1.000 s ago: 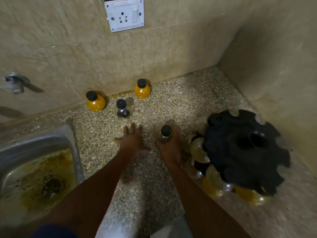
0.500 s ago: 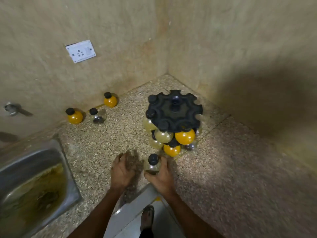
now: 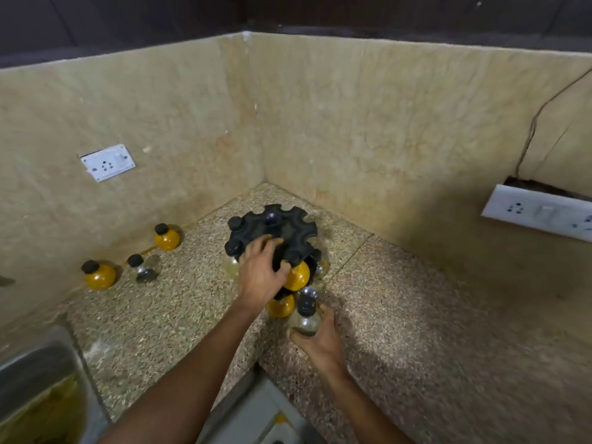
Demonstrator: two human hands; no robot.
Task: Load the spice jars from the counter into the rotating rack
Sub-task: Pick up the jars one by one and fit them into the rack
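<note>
Partly loaded: rack (image 3: 282, 227) in the tabletop (image 3: 400, 315) corner, already carrying several jars on two tiers, among them a yellow jar (image 3: 299, 277) on the upper tier and another yellow one (image 3: 282, 305) below. Not yet loaded: three jars near the back wall, well apart from the rack — yellow jar by the sink side (image 3: 98, 274), clear jar (image 3: 143, 269) just beside it, third yellow jar (image 3: 166, 237) farther back. A fourth, a clear jar with black cap (image 3: 306, 318), wrapped in the right hand (image 3: 320, 339), fingers curled round its belly, held just in front of the rack's lower tier. Left hand (image 3: 261, 274) reaching forward, arm extended, fingers spread and laid over the rack's black top disc, probably to steady or turn it toward an empty slot; grip strength hard to tell.
</note>
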